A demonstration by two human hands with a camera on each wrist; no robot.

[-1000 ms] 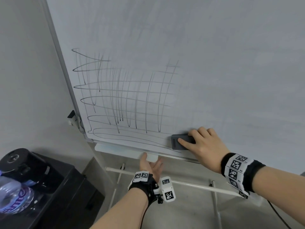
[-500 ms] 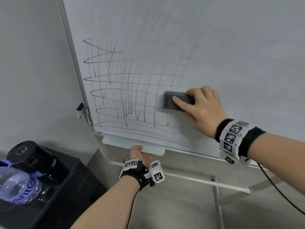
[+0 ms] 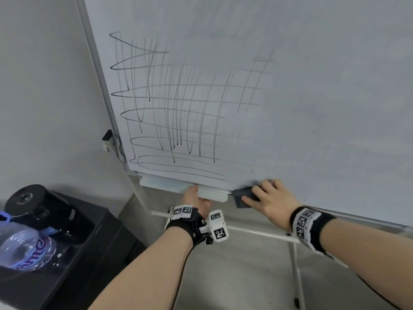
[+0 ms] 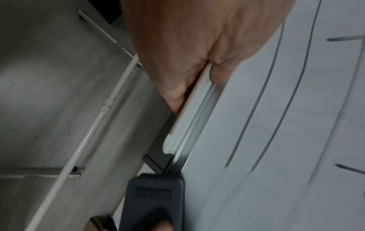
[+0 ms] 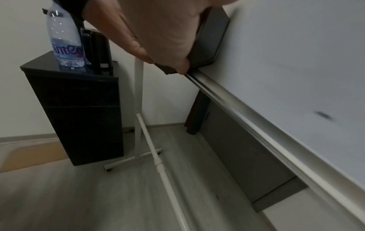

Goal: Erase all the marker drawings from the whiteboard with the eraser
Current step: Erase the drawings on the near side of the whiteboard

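Note:
The whiteboard [image 3: 312, 97] carries a grid of black marker lines [image 3: 178, 108] over its lower left part. My right hand [image 3: 271, 201] holds the dark grey eraser [image 3: 242, 198] flat against the board's bottom edge, just right of the drawing; the eraser partly hangs over the frame. The eraser [image 4: 156, 200] shows from below in the left wrist view, and again under the palm as a dark slab [image 5: 211, 39] in the right wrist view. My left hand [image 3: 196, 199] grips the white pen tray [image 3: 165, 184] under the board, thumb on top [image 4: 219, 75].
A black cabinet [image 3: 67, 253] stands at the lower left with a black device [image 3: 38, 204] and a plastic water bottle [image 3: 24, 251] on top. The board's white stand crossbar [image 3: 257, 231] and leg [image 3: 297, 276] run over the grey floor below my arms.
My right hand swept the eraser up to mid-board, then down again to the bottom edge, leaving the right columns of the drawing fainter. The left hand stayed on the tray.

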